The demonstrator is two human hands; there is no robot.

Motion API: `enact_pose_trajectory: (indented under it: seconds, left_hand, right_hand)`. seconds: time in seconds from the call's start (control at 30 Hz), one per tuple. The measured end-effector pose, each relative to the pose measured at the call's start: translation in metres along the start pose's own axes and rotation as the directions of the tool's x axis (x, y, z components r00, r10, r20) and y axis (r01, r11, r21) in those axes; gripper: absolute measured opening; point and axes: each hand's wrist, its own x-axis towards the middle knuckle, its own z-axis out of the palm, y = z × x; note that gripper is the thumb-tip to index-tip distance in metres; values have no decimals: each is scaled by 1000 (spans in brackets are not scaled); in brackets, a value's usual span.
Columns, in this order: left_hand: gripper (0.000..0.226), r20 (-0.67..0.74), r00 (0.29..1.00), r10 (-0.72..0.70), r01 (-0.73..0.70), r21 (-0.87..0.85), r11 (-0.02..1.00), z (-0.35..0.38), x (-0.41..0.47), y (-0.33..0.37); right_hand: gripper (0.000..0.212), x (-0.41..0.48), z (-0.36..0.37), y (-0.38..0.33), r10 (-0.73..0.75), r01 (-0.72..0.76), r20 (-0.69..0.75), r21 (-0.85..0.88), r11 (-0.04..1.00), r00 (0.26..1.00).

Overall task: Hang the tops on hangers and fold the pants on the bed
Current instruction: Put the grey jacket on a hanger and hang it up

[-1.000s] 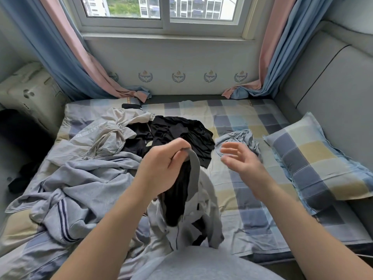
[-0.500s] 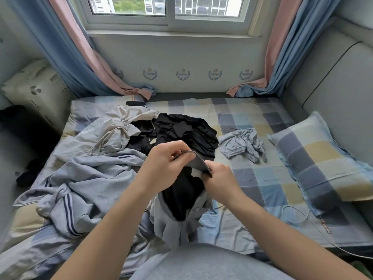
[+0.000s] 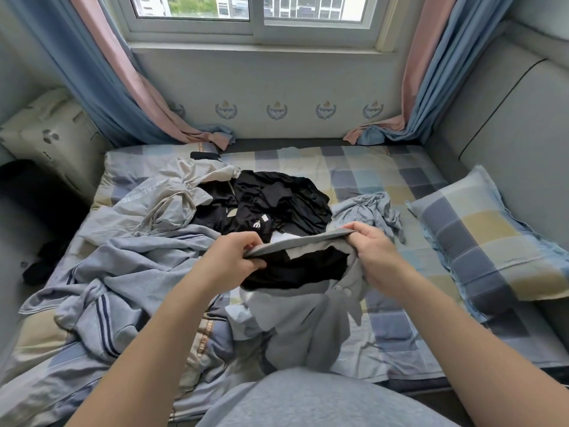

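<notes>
Left hand (image 3: 233,261) and right hand (image 3: 371,252) each grip the grey garment (image 3: 303,329); logo (image 3: 257,224) on black top (image 3: 278,200) illegible.

- Soft, even daylight comes from the window (image 3: 257,13) far beyond the right hand (image 3: 372,252).
- Shadows are faint; the corner (image 3: 27,192) well left of the left hand (image 3: 229,261) is dark.
- Wide-angle bending curves the picture's edges; fine detail is slightly soft.

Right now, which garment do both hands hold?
The grey garment with black lining, stretched between the left hand and right hand; the black pile and crumpled blue garment lie untouched.
</notes>
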Motion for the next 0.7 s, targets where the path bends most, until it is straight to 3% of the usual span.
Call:
enact_pose_trajectory:
  seconds: [0.07,0.17,0.23,0.3,0.37,0.43,0.53,0.6,0.7]
  left_hand:
    - [13,-92,994,-57,62,52,997,10,0,-10]
    - [12,-186,960,-208,209,-14,978,27,1,-15]
    - [12,-138,935,-326,271,-315,910,33,4,-10]
    - [11,-9,930,-367,267,-671,692,35,5,2]
    - [10,12,950,-311,203,-780,592,31,3,19]
    - [10,-13,980,-198,112,-790,603,27,0,38]
    - [12,-60,998,1,-42,-678,734,21,-3,62]
    - [14,10,995,96,-67,-644,762,16,-4,71]
    - [33,116,982,150,-52,-595,802,8,-6,72]
  right_hand:
    - [20,-6,-5,-11,28,-31,17,252,967,999]
    - [14,-14,-14,-24,25,-48,59,423,905,998]
    - [15,-16,-16,-24,-2,-35,87,421,906,996]
    - [13,-16,-19,-19,-53,33,74,249,968,996]
    - [25,-15,-22,-12,-104,107,58,-52,993,993]
    - [24,-15,-20,-6,-98,120,98,-251,960,990]
    - [19,-15,-6,2,-140,210,228,-321,924,964]
    - [23,-15,7,3,-196,283,266,-342,896,944]
    - [41,-13,21,3,-196,279,279,-302,911,940]
